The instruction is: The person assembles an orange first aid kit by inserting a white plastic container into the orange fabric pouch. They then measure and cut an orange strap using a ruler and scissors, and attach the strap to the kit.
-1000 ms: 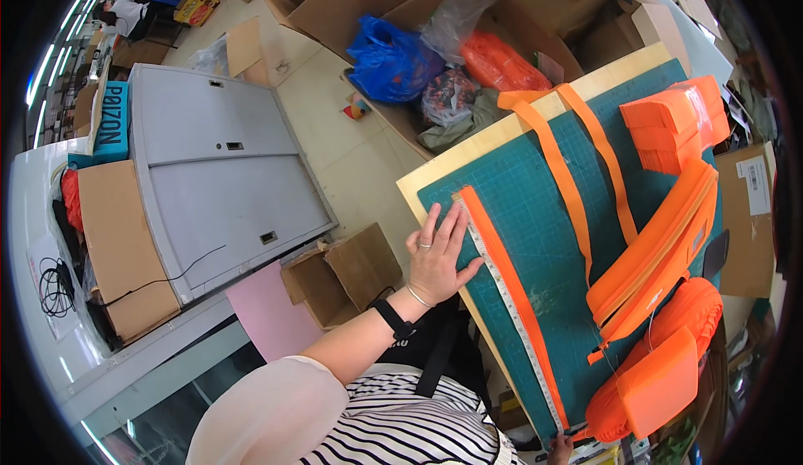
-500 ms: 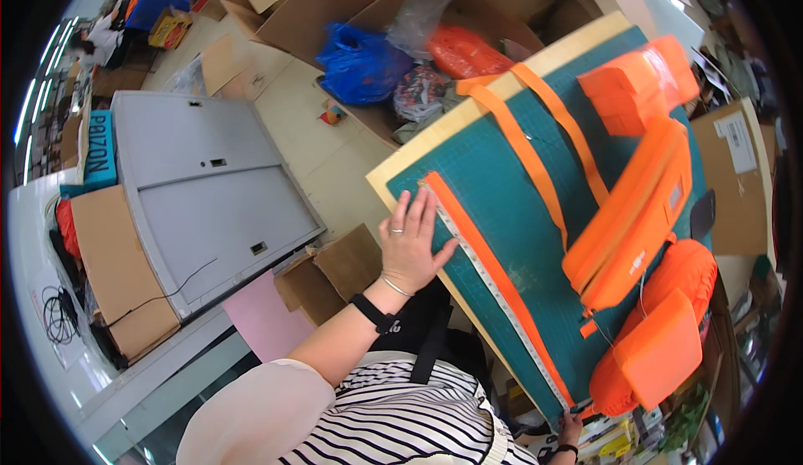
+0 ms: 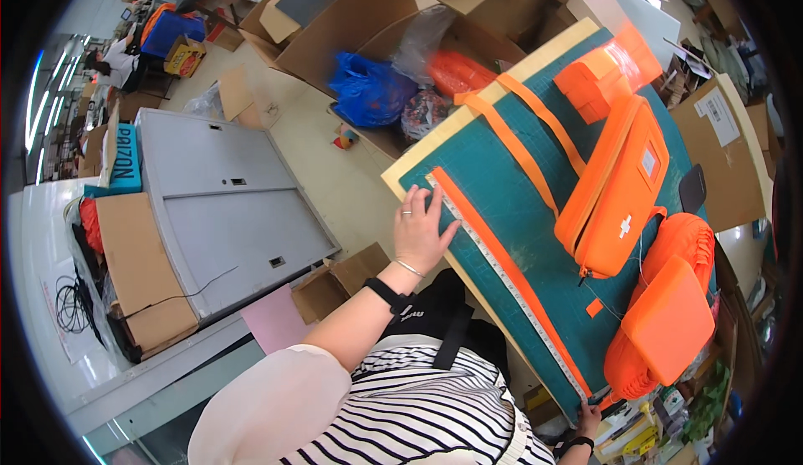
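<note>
A length of orange webbing (image 3: pixel 510 274) lies straight along the left side of a green cutting mat (image 3: pixel 523 252). Beside it runs a white measuring tape (image 3: pixel 517 291). At their far end is my left hand (image 3: pixel 422 235), its fingers spread and its fingertips on the tape. My right hand (image 3: pixel 588 421), partly cut off by my arm and the board's near corner, pinches the tape's near end beside the webbing's end. An orange zipped pouch (image 3: pixel 615 185) with a white cross rests on the mat to the right, with orange straps (image 3: pixel 523 155) stretching beyond it.
Right of the pouch sit a bundle of orange webbing (image 3: pixel 633 356), a flat orange case (image 3: pixel 669 319) and a dark oval pad (image 3: pixel 692 189). Orange packs (image 3: pixel 606 72) lie at the far corner. A grey cabinet (image 3: pixel 242 214) and an open carton with a blue bag (image 3: pixel 368 89) stand beyond the board.
The whole view has shifted slightly. My left hand stays at the far end of the tape, its fingers a little more bent. My right hand remains at the near end.
</note>
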`<control>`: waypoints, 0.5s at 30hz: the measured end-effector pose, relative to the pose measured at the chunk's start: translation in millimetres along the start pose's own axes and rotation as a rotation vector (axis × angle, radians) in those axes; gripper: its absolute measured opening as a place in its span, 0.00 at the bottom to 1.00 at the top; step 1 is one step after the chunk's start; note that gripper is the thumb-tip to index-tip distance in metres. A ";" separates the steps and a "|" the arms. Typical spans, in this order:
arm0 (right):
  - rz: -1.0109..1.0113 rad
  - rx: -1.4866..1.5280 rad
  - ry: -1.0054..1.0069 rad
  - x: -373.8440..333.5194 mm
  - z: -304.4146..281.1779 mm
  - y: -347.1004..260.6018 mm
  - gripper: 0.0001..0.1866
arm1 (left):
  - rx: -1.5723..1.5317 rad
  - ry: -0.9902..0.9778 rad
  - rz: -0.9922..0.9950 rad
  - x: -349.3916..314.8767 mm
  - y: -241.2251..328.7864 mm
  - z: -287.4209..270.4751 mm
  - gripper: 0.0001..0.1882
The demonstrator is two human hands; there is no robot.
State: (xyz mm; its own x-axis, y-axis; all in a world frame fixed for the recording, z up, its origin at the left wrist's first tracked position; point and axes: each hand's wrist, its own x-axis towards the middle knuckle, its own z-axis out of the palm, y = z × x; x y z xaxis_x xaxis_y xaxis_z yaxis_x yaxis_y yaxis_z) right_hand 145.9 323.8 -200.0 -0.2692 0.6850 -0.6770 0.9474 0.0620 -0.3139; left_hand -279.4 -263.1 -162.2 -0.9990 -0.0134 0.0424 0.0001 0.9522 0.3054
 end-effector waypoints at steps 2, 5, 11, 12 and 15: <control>0.055 -0.029 -0.005 13.8 -3.1 10.4 0.16 | 0.013 -0.004 0.000 0.0 0.3 -2.0 0.35; 0.126 -0.076 0.017 16.5 2.9 2.6 0.16 | 0.041 -0.004 -0.009 -1.7 1.9 -3.5 0.34; 0.074 -0.097 -0.020 26.7 -14.7 10.2 0.17 | 0.028 0.007 0.036 -3.2 -12.3 -3.4 0.32; 0.077 -0.064 -0.042 22.8 -8.6 9.9 0.16 | 0.038 -0.009 0.045 -1.7 -12.6 -5.4 0.32; 0.073 0.018 -0.075 -6.4 4.1 -15.4 0.16 | 0.080 0.006 0.091 5.3 -12.0 -7.4 0.28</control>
State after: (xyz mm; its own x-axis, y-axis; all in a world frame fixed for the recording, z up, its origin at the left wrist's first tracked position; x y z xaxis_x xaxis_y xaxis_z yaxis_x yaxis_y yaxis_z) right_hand 132.3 315.5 -193.6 -0.2122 0.6310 -0.7462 0.9619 0.0001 -0.2735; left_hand -284.3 -276.8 -158.6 -0.9948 0.0726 0.0720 0.0871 0.9708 0.2237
